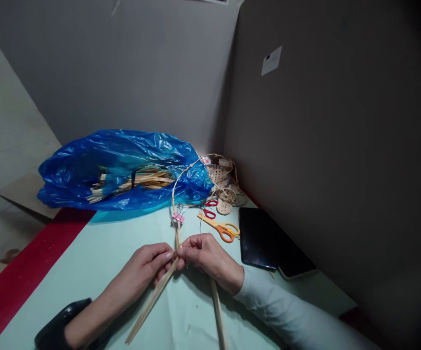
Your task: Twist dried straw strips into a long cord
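Both hands (150, 257) (210, 255) pinch the pale strips (158, 291) between them.

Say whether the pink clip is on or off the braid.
On: the pink clip sits across the braid, beyond the left hand and right hand.

Illumination: dim overall, cool in tone; left side lighter, the tall dark-grey flat panel (323, 121) at right deep in shade. Upper right corner: near black. Glare: white highlights along the crumpled, translucent blue plastic bag (152, 145). Shadows: soft, below the bare left hand (151, 260) and the pale-sleeved right hand (212, 255), on the pale green table covering (86, 255); dark band where the panels meet. Geometry: wide-angle stretch, panel edges slanting. Focus: slightly soft; small white rectangular label (271, 61) illegible.
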A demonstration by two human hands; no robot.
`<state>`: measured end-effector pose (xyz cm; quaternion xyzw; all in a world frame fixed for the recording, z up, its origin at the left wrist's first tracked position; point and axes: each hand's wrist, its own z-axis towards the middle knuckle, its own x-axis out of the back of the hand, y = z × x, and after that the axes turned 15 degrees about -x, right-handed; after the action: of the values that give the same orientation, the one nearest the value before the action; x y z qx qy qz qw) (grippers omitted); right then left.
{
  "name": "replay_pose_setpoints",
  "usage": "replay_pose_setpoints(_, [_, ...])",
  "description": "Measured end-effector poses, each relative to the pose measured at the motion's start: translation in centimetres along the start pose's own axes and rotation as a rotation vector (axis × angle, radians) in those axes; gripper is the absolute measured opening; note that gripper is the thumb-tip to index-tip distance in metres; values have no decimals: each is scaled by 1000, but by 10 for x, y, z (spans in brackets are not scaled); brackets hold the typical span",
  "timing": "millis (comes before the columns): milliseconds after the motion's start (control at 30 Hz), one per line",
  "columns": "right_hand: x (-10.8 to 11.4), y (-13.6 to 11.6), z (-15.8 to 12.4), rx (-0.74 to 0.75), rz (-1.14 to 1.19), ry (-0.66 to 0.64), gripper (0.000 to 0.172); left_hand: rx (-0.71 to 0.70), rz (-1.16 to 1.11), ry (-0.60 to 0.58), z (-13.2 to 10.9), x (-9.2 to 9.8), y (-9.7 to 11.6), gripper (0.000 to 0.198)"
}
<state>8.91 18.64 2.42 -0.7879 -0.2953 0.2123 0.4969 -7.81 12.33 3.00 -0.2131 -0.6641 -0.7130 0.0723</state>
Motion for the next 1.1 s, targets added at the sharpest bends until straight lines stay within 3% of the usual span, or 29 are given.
replay_pose_setpoints(200, [2,3,0,12,2,5,19,-18,214,45,-6,-2,6,35])
replay_pose_setpoints(367, [3,7,4,45,-20,14,20,-31,152,30,0,1,2,37])
replay_pose_setpoints(567, [-1,15,9,120,-13,49,21,-52,445,191,-11,-8,15,33])
replay_pose_setpoints(633, [-3,14,8,91,22,35,21,-127,559,214,-22,-18,16,33])
replay_pose_setpoints(733, [-5,10,5,11,150,-17,18,-377,865,194,-36,-34,5,28])
replay_pose_setpoints(833, [-5,7,2,-53,255,-65,17,-503,1186,121,-41,-47,-10,44])
replay_pose_setpoints(933, [-3,8,2,-76,296,-127,18,-414,1212,63,-34,-56,-11,47])
replay_pose_setpoints(1100, [-4,9,2,-78,340,-143,14,-206,963,-10,-29,-56,13,43])
